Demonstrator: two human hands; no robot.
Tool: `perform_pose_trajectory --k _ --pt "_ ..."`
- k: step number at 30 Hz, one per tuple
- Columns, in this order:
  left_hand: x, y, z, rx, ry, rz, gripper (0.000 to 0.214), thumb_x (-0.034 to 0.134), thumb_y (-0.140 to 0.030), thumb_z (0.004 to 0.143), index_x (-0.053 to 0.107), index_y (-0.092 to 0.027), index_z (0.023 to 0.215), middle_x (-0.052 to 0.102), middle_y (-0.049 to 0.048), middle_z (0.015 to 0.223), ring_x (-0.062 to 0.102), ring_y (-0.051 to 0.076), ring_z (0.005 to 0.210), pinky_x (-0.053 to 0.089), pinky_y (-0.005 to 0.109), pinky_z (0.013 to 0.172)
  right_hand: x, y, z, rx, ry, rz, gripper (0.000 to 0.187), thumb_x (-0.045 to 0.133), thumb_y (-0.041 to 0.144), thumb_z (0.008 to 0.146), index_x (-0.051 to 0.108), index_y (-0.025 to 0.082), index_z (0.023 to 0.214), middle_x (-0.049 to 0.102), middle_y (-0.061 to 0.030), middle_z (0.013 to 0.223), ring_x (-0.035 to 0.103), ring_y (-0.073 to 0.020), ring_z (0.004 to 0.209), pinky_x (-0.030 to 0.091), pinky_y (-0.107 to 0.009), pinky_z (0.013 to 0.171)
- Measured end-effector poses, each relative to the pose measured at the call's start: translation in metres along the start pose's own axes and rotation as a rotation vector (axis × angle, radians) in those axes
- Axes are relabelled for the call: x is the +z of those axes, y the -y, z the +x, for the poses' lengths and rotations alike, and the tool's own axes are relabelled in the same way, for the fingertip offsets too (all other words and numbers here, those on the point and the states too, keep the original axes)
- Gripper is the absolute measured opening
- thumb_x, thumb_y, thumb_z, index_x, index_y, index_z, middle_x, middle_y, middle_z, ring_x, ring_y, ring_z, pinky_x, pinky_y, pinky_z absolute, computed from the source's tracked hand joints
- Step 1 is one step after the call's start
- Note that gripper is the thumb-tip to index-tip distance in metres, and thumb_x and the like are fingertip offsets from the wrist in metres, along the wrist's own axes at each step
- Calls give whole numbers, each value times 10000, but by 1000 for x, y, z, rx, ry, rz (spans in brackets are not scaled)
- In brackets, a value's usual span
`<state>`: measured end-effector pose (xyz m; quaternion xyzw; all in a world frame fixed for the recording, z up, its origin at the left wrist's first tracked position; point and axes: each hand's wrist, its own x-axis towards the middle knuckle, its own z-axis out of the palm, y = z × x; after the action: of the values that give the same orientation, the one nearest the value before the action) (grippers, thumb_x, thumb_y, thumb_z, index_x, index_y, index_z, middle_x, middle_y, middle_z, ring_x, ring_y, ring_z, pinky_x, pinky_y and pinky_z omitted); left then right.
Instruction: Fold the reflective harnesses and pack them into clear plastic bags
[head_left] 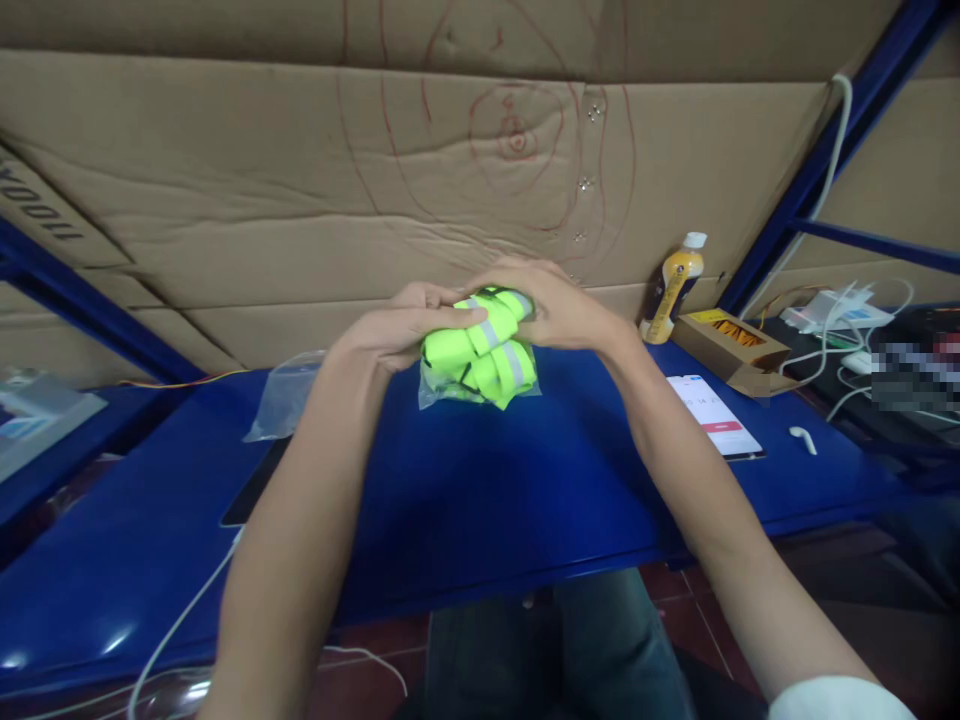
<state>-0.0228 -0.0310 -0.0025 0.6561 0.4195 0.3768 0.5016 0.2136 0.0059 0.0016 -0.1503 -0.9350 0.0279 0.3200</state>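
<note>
A bundled neon-yellow reflective vest (480, 350) with grey strips is between my two hands, above the blue table. Clear plastic shows around its lower edge, as of a bag. My left hand (409, 322) grips its left side, thumb laid along the top. From the right and far side, my right hand (551, 300) closes round it; those fingertips are partly hidden behind the bundle. Left of it, a second clear plastic bag (283, 396) lies on the table near my left forearm.
The blue table (495, 490) carries a yellow drink bottle (675, 288), an opened cardboard box (727, 345), a lit phone (716, 415) and a white earbud (803, 439) at right. A dark device (255, 485) with a white cable lies left. Cardboard (262, 150) walls the back.
</note>
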Motion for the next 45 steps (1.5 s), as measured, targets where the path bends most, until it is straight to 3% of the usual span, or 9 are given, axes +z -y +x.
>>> perform_pose_trajectory --k 5,12,16,21,25,29,33,40,45 --pt "11 -13 -10 145 -90 361 481 991 -434 585 792 -184 944 790 57 914 720 219 787 554 301 668 -5 -15 -11 83 167 210 645 863 480 784 701 184 1334 755 -71 1243 653 -252 1091 498 -350 952" --pt "26 -16 -9 475 -157 816 347 862 -436 768 785 -202 1012 784 55 1005 697 278 1009 530 411 960 1 -26 -14 252 194 386 512 923 596 703 651 178 819 549 64 718 466 -114 692 342 -242 643" --pt "13 -7 2 538 -226 573 516 901 -571 755 767 -217 1105 770 93 1226 694 301 1170 550 401 1013 -7 -13 -11 227 10 298 502 859 617 807 616 182 740 480 54 666 440 -126 708 326 -259 672" --pt "9 -1 5 200 -134 14 593 745 -751 866 774 -175 1002 797 130 1021 783 298 907 644 394 764 -8 -2 -5 119 -91 90 319 740 531 959 760 213 976 741 -51 954 627 -239 925 446 -335 878" --pt "18 4 10 -45 32 -257 559 819 -658 797 758 -159 1042 791 136 886 764 268 685 653 385 608 -5 -5 -5 90 -122 -50 264 660 400 1001 773 230 1167 756 -114 1167 630 -313 1129 453 -441 1056" --pt "21 9 16 -12 -85 -300 429 931 -404 689 739 -166 990 775 80 824 659 156 559 575 271 514 -4 -11 -8 36 -102 36 514 764 461 918 696 227 1370 685 -138 1400 597 -338 1306 445 -495 1156" --pt "22 9 11 152 -144 -96 514 973 -329 650 770 -183 1099 816 79 1044 756 210 828 636 323 746 -1 -12 -8 73 -138 242 846 850 637 818 604 220 1512 614 -148 1549 573 -334 1408 433 -494 1210" --pt "51 0 1 442 -335 732 331 864 -366 726 702 -211 969 737 33 855 711 277 861 543 383 841 18 -12 -7 355 -161 561 610 772 780 825 754 193 993 769 -46 999 677 -223 937 542 -321 853" --pt "71 6 2 390 -439 753 629 937 -505 685 617 -203 1135 736 82 1003 723 342 991 547 430 904 28 -10 -18 667 -357 727 541 869 704 726 658 207 776 648 -16 776 558 -164 712 471 -278 633"
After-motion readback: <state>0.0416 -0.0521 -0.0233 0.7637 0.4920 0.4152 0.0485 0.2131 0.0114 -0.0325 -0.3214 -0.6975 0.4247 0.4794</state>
